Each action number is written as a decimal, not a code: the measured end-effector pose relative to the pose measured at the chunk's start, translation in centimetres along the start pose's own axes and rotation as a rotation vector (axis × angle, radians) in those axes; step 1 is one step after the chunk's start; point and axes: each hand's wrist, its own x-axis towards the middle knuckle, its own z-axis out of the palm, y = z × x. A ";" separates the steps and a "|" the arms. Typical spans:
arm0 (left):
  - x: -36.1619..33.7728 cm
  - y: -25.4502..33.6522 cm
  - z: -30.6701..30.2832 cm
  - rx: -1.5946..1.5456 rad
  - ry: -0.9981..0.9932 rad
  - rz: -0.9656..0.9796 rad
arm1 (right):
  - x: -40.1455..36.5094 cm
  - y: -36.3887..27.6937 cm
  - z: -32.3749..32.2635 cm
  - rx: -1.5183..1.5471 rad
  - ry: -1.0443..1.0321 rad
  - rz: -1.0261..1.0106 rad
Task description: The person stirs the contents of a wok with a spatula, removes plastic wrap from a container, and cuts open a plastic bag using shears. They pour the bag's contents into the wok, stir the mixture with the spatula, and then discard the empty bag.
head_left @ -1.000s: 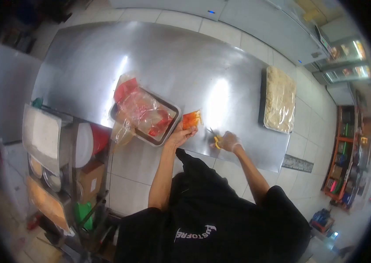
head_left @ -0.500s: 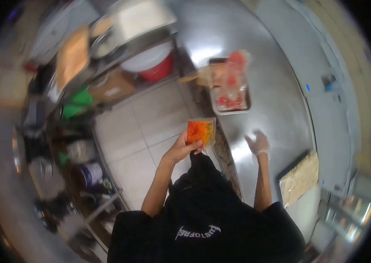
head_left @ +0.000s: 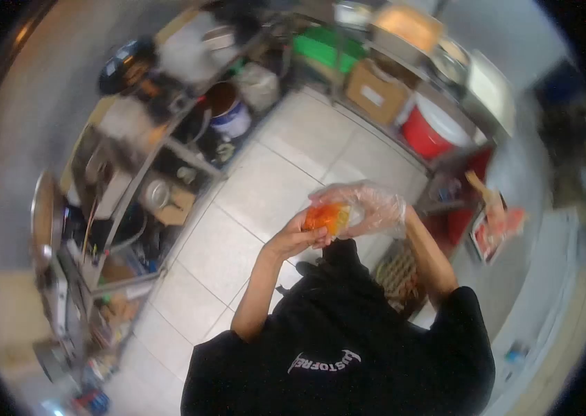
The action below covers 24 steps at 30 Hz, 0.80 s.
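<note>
My bare left hand [head_left: 289, 241] grips a small clear packet [head_left: 326, 218] with orange and yellow contents, thumb across its near side. It is held over the tiled floor in front of my chest. My right hand [head_left: 374, 206], in a clear plastic glove, reaches in from the other side. Its fingers curl over the top and right end of the packet, touching it. The glove and the blur partly hide the packet's right end, so the exact fingertip grip does not show.
Ahead stand a green crate [head_left: 326, 48], a cardboard box [head_left: 374, 90] and a red bucket [head_left: 423, 133] under a shelf. Cookware racks [head_left: 192, 161] line the left. A steel counter [head_left: 525, 260] to the right bears a tray [head_left: 476, 244] with reddish-pink items.
My view has swung left, away from the counter. My right hand has left the counter top and come to the packet, which my left hand still holds.
</note>
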 end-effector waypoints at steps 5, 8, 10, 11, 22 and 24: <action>-11.8 4.6 -10.8 -0.131 0.164 0.220 | 18.9 1.6 7.4 0.062 -0.242 -0.158; -13.8 5.9 -11.7 -0.175 0.088 0.278 | 23.7 3.1 8.4 0.089 -0.390 -0.267; -16.6 8.4 -15.6 -0.219 0.094 0.291 | 30.6 4.2 10.1 0.184 -0.523 -0.238; -17.4 9.8 -17.6 -0.260 0.088 0.266 | 33.8 4.7 10.6 0.174 -0.544 -0.245; -26.4 28.4 -38.8 -0.086 0.645 0.305 | 71.7 12.1 6.2 0.862 -0.377 0.438; -26.1 31.1 -41.4 -0.048 0.743 0.315 | 77.5 9.6 2.3 0.653 -0.294 0.471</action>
